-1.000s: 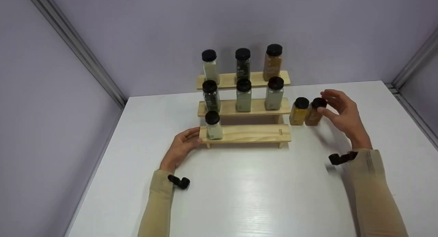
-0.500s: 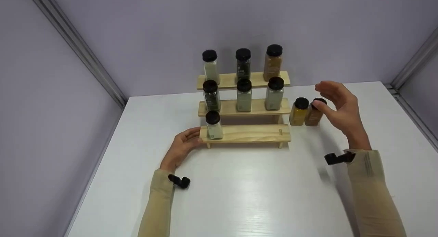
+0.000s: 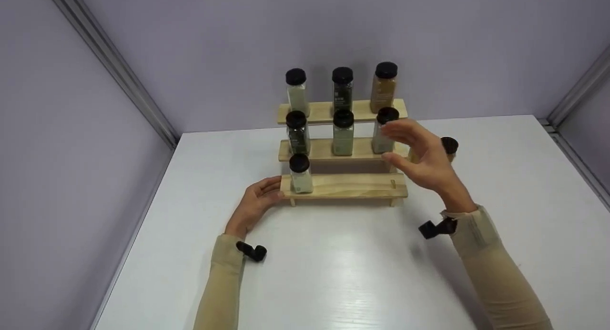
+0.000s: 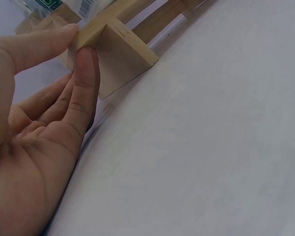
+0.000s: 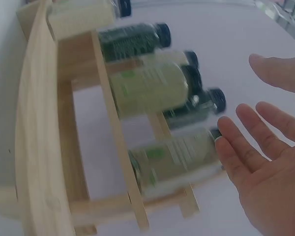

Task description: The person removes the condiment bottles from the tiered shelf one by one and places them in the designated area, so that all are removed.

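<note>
A three-step wooden spice rack stands on the white table. My left hand pinches the left end of its lowest step, thumb above and a finger below, as the left wrist view shows. In the head view my right hand, fingers spread and nothing in its grasp, overlaps the right-hand pale spice jar on the middle step. The right wrist view has fingertips close by the cap of a pale jar. One pale jar occupies the left of the lowest step.
Three black-capped jars line the top step, including an orange-brown one. A dark green jar and a pale one share the middle step. Right of the rack, a jar's black cap shows behind my right hand. A wall rises behind.
My right hand has left the reddish-brown jar at the right and moved left to the middle step, now hiding most of the two table jars. My left hand keeps its grip.
</note>
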